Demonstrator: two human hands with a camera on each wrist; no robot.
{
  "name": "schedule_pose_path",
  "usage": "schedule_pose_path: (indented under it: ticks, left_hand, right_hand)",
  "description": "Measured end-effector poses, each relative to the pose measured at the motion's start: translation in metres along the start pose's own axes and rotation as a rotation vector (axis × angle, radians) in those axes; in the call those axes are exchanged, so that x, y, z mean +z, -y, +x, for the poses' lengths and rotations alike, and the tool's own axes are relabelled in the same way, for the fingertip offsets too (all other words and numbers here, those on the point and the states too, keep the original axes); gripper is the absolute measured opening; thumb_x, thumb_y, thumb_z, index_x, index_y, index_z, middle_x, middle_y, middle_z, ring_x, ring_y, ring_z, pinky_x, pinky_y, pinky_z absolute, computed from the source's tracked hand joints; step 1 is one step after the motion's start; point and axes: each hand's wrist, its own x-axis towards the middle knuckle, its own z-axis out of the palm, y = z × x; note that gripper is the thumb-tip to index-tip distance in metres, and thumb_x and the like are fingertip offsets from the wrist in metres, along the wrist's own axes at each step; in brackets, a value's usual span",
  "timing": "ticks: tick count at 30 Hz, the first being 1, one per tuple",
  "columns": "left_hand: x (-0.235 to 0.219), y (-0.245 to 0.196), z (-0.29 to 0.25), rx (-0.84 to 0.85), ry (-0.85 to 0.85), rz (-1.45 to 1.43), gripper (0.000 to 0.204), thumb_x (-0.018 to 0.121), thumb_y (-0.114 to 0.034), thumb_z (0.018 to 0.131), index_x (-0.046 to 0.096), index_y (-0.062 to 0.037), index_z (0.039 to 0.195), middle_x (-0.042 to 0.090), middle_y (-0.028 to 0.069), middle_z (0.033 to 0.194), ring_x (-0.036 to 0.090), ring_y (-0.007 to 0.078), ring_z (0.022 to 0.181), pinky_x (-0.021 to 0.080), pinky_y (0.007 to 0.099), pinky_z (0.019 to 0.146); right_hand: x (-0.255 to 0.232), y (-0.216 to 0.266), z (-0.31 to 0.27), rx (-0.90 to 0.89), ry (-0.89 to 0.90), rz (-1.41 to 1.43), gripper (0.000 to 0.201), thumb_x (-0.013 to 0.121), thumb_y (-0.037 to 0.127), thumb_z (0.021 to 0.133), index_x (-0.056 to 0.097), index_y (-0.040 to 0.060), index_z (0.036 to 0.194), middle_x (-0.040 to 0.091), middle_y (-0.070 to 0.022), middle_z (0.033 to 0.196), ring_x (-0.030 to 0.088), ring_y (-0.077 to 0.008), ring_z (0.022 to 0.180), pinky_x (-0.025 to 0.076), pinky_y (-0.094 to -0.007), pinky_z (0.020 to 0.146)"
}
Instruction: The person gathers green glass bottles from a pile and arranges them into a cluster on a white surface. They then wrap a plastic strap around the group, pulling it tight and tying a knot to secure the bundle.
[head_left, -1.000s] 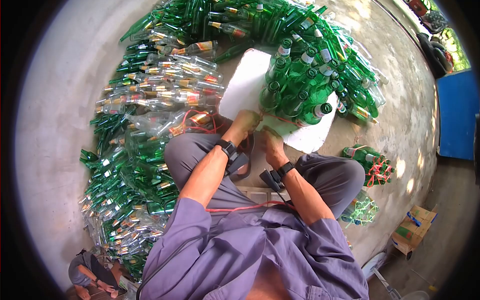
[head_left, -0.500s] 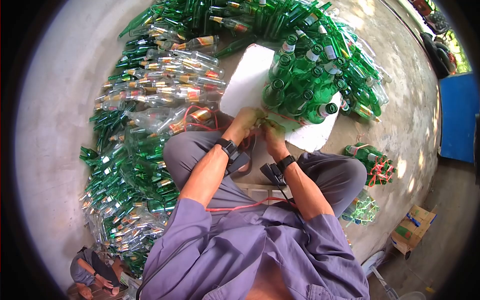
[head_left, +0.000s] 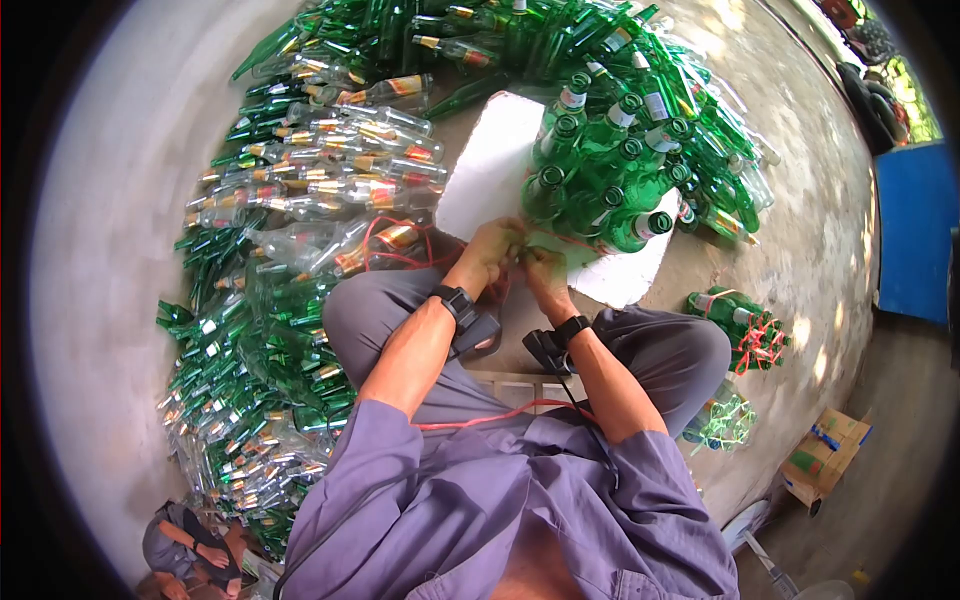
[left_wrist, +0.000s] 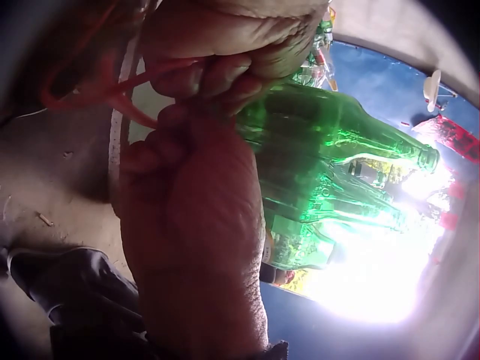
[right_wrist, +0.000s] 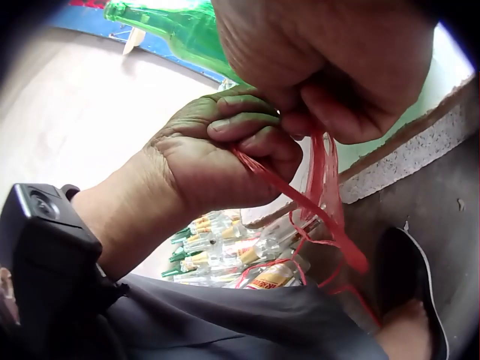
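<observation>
In the head view, my left hand (head_left: 490, 252) and right hand (head_left: 545, 278) meet at the near edge of a white foam board (head_left: 490, 150). Both grip red plastic twine (right_wrist: 324, 225), whose loose loops hang below the fingers in the right wrist view. The left hand's fingers are curled into the palm around it, while the right hand pinches close beside them. A cluster of upright green glass bottles (head_left: 598, 200) stands on the board just beyond, with a red strand running along its near side. The exact crossing of the strands is hidden by the fingers.
Clear and green bottles (head_left: 350, 185) lie stacked along the left, and more green ones (head_left: 530, 45) are heaped behind the board. To the right sit a bundle of bottles tied in red (head_left: 740, 325) and a cardboard box (head_left: 828, 455). Another person (head_left: 190, 545) is at lower left.
The right hand has come up and in against the left, closing the small gap between them. The bottle cluster stays in place on the board.
</observation>
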Motion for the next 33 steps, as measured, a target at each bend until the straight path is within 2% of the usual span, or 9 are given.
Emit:
schedule_pose_path:
  ticks: [4,6,10,12,19,25,28,30,33]
  left_hand:
    - [-0.005,0.003,0.003,0.009,0.042,0.001,0.009,0.062,-0.001,0.082,0.062,-0.007,0.089,0.049,-0.0029,0.059,0.037,0.0062,0.04,0.025,0.0207,0.036]
    - [-0.006,0.003,0.004,0.045,0.038,0.085,0.01,0.061,-0.001,0.083,0.063,-0.0057,0.091,0.049,-0.0031,0.059,0.038,0.0061,0.04,0.025,0.0208,0.036]
    - [-0.001,0.004,0.002,0.177,0.006,0.302,0.016,0.062,-0.005,0.086,0.066,0.001,0.101,0.05,-0.0035,0.059,0.04,0.0055,0.042,0.026,0.0206,0.038]
    - [-0.002,0.004,0.001,0.246,0.01,0.389,0.019,0.063,-0.01,0.09,0.066,0.0032,0.104,0.052,-0.0035,0.059,0.041,0.005,0.042,0.028,0.0201,0.039]
    - [-0.004,0.005,0.001,0.236,0.019,0.388,0.016,0.063,-0.012,0.092,0.066,0.0024,0.097,0.051,-0.0033,0.059,0.04,0.0037,0.044,0.025,0.0198,0.04]
    - [-0.004,0.006,0.0,0.242,0.01,0.42,0.022,0.067,-0.018,0.091,0.067,0.0002,0.104,0.053,-0.0028,0.06,0.041,0.003,0.044,0.025,0.0183,0.04]
    - [-0.002,0.006,0.0,0.207,-0.038,0.383,0.02,0.067,-0.018,0.09,0.067,-0.0012,0.102,0.055,-0.0019,0.062,0.042,0.0032,0.044,0.026,0.0178,0.039]
    - [-0.002,0.003,-0.001,0.17,-0.017,0.305,0.018,0.068,-0.017,0.089,0.066,-0.0038,0.102,0.055,-0.0025,0.063,0.043,0.0044,0.045,0.03,0.0184,0.041]
    - [-0.005,0.01,0.002,0.192,-0.048,0.224,0.02,0.069,-0.018,0.089,0.065,-0.0044,0.102,0.055,-0.0031,0.064,0.043,0.0043,0.046,0.029,0.0188,0.04]
  right_hand:
    - [-0.006,0.022,-0.006,-0.041,-0.028,-0.072,0.024,0.054,0.016,0.092,0.071,-0.0006,0.089,0.064,-0.0074,0.067,0.055,-0.0125,0.059,0.044,-0.031,0.055]
    - [-0.002,0.023,-0.002,-0.106,-0.15,-0.078,0.027,0.059,0.019,0.087,0.067,-0.0041,0.074,0.064,-0.0158,0.062,0.059,-0.0218,0.054,0.045,-0.0356,0.053]
    - [-0.005,0.014,0.006,-0.177,-0.178,-0.096,0.029,0.061,0.021,0.087,0.067,-0.0043,0.074,0.062,-0.0144,0.059,0.059,-0.0192,0.054,0.045,-0.0346,0.053]
    - [-0.012,0.027,0.005,0.013,-0.137,0.022,0.029,0.062,0.022,0.086,0.068,-0.0027,0.074,0.062,-0.0116,0.059,0.058,-0.0158,0.054,0.045,-0.0328,0.052]
    - [-0.015,0.035,0.005,-0.083,-0.173,0.159,0.023,0.062,0.017,0.084,0.068,-0.0021,0.073,0.064,-0.0084,0.064,0.058,-0.0133,0.057,0.044,-0.0303,0.051]
    - [-0.01,0.039,0.01,0.069,-0.278,0.619,0.014,0.064,0.008,0.078,0.064,0.0025,0.065,0.061,-0.0032,0.063,0.054,-0.0124,0.053,0.038,-0.0293,0.047]
    - [-0.015,0.039,0.012,0.212,-0.244,0.874,0.011,0.066,0.01,0.083,0.066,0.0045,0.074,0.059,-0.0015,0.066,0.048,-0.0099,0.05,0.035,-0.0258,0.044]
    - [-0.025,0.037,0.011,0.472,-0.092,1.108,0.013,0.063,0.016,0.086,0.066,0.0056,0.081,0.058,0.0012,0.068,0.042,-0.0063,0.049,0.028,-0.0228,0.041]
    - [-0.023,0.019,0.006,0.49,-0.021,1.215,0.009,0.064,0.016,0.086,0.067,0.0082,0.09,0.053,0.0033,0.061,0.036,-0.0052,0.046,0.024,-0.0201,0.038]
